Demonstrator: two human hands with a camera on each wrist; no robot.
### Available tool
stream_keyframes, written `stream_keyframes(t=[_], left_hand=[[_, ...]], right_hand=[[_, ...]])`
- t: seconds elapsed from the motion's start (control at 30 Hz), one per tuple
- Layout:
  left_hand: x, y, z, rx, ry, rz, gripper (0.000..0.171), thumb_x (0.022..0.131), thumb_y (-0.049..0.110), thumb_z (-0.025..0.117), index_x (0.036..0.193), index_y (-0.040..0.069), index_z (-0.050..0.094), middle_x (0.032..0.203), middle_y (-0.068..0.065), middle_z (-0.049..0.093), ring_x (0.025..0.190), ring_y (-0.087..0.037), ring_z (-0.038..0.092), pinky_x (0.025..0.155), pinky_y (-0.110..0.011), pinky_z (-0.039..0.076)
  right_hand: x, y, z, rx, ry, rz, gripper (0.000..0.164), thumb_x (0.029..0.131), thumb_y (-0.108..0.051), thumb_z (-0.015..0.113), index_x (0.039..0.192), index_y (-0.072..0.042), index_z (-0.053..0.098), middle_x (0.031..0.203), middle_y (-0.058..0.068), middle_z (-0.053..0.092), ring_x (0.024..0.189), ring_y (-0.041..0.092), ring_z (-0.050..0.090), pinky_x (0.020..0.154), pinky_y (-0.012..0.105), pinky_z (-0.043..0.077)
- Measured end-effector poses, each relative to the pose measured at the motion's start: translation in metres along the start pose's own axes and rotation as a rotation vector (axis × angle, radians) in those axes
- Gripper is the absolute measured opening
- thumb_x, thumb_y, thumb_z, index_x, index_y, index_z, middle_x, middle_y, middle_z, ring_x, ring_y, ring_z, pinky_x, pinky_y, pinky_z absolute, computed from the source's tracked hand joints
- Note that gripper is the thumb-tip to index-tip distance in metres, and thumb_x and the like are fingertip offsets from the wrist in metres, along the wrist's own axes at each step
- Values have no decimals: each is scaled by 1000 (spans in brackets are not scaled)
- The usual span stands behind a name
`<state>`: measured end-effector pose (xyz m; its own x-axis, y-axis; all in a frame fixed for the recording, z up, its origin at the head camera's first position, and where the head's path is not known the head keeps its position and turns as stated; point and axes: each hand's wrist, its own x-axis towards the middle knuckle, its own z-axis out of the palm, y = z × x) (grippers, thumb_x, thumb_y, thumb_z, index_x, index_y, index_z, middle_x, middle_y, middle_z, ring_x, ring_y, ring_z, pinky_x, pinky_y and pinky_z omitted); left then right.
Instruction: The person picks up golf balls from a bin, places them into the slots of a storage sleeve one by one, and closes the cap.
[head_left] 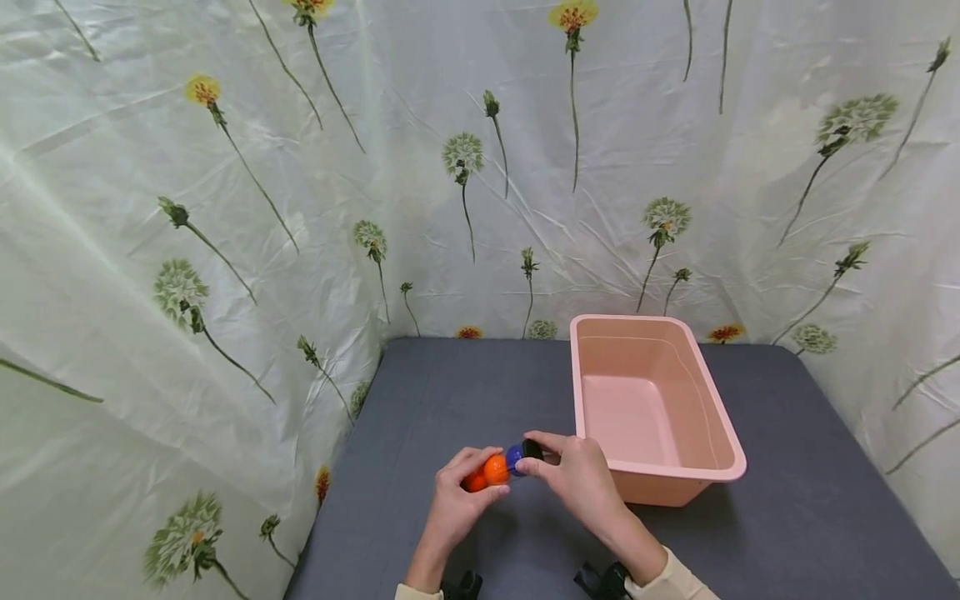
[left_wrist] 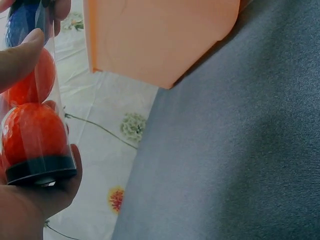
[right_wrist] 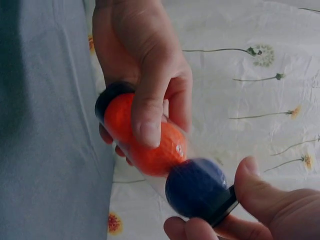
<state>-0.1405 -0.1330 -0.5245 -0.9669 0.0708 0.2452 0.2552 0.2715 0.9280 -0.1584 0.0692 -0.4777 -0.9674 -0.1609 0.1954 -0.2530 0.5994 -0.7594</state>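
Observation:
A clear tube [right_wrist: 192,145] holds two orange golf balls [right_wrist: 172,147] and one blue golf ball [right_wrist: 195,187], with a black cap at each end. My left hand [head_left: 459,493] grips the tube around the orange balls, its thumb lying along the side in the right wrist view. The black cap [right_wrist: 114,95] beyond the orange balls sits near the left palm. At the blue end, my right hand [head_left: 576,475] pinches the other black cap [head_left: 532,450] between thumb and fingers. Both caps appear to be on the tube, which is held tilted above the table.
A pink plastic basin [head_left: 697,479] stands on the dark grey table [head_left: 472,392], just beyond and to the right of my right hand. Behind the table and along its left side hangs a pale flower-printed curtain [head_left: 420,108].

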Motion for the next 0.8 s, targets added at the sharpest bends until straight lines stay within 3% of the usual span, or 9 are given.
stream_keyframes(t=[0.2,0.43,0.63,0.8], left_hand=[[0,0,2,23,32,41,43,78,4,86,119,9,74,106,-3,65,98,-24,62,87,-26,53],[0,-5,6,38,68,70,45,75,6,88,116,17,74,105,-1,65,96,-21,63,86,-30,54],[6,-36,10,136,37,163,51,75,14,90,121,25,69,109,11,65,95,-15,63,85,-33,55],[3,-43,16,136,-3,131,54,79,15,88,125,28,64,118,9,66,100,-14,63,88,-31,54]], right_hand=[[1,-1,1,24,3,34,42,79,-33,85,115,-13,77,105,7,76,84,17,74,69,26,58],[4,-2,2,21,-1,22,41,79,-33,86,114,-14,78,103,6,76,81,13,72,67,22,56],[4,-3,-2,39,-16,13,44,78,-35,86,116,-15,76,105,7,75,77,12,71,63,21,56],[-2,-4,-5,30,-14,-46,47,80,-36,85,121,-17,74,112,6,73,80,12,70,68,23,57]])
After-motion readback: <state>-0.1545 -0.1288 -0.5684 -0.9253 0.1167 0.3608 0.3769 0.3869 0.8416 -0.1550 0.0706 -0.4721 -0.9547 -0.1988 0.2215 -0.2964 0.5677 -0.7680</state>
